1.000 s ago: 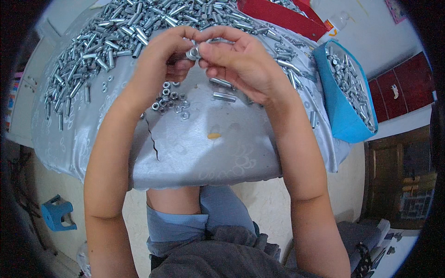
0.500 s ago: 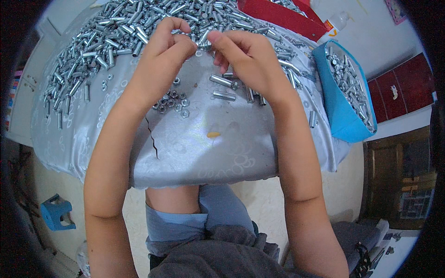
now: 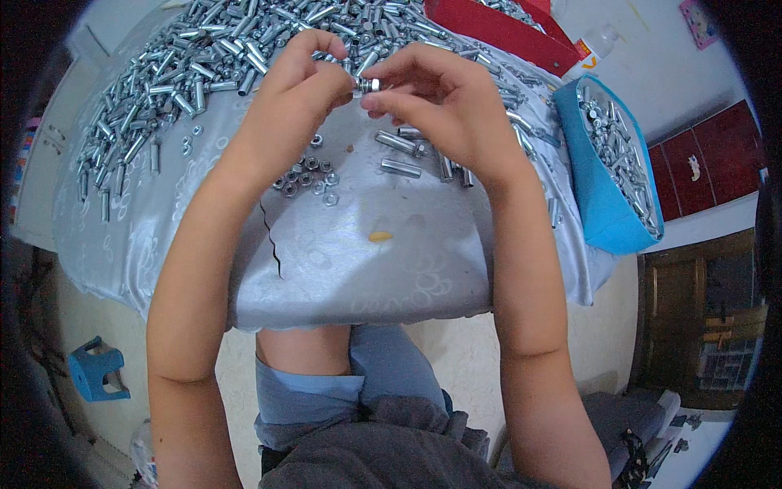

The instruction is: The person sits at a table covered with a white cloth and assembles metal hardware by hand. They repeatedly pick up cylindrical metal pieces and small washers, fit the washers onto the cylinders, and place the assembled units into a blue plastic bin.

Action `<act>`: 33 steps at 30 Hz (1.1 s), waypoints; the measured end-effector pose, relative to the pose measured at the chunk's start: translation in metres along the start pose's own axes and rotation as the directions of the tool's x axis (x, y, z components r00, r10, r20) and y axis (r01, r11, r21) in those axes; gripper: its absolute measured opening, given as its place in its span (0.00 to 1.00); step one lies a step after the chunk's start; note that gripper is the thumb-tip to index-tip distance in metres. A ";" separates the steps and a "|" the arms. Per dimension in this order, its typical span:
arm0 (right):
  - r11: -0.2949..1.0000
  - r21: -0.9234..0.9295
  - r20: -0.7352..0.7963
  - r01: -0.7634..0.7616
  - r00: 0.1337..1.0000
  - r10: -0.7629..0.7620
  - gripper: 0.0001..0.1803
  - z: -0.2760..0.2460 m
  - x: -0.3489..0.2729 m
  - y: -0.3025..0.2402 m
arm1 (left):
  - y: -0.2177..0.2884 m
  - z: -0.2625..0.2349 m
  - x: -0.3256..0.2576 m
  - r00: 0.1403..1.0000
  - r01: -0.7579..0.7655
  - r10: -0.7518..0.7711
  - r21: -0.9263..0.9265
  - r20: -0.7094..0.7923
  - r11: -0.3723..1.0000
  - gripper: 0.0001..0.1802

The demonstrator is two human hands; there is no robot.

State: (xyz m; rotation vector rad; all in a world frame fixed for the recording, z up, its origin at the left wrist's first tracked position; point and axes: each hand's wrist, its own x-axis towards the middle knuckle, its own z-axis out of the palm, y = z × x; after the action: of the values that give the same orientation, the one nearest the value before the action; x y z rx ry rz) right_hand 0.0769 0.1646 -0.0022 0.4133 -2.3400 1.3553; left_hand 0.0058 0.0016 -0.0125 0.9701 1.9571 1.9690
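A fastener [image 3: 372,85] is pinched by the left hand [image 3: 303,91]; the right hand [image 3: 458,102] is spread around it; nuts [image 3: 306,178] are strewn nearer.

The left hand [image 3: 297,94] hides one end of the small metal fastener [image 3: 372,85]; the upper edge crops the red box [image 3: 505,34] and metal pile [image 3: 218,50].

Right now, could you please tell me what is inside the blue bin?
The blue bin holds many silvery metal fasteners; whatever lies beneath the top layer is covered.
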 end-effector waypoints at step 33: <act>0.975 -0.201 0.017 0.095 0.996 -0.093 0.12 -0.002 -0.001 -0.008 | 0.002 0.002 0.000 0.996 0.071 -0.068 -0.048 0.059 0.996 0.13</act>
State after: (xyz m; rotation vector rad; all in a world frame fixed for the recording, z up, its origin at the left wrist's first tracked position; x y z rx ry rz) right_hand 0.0813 0.1624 0.0045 0.4612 -2.4021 1.0627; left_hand 0.0077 0.0023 -0.0107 0.9227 1.8760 1.9211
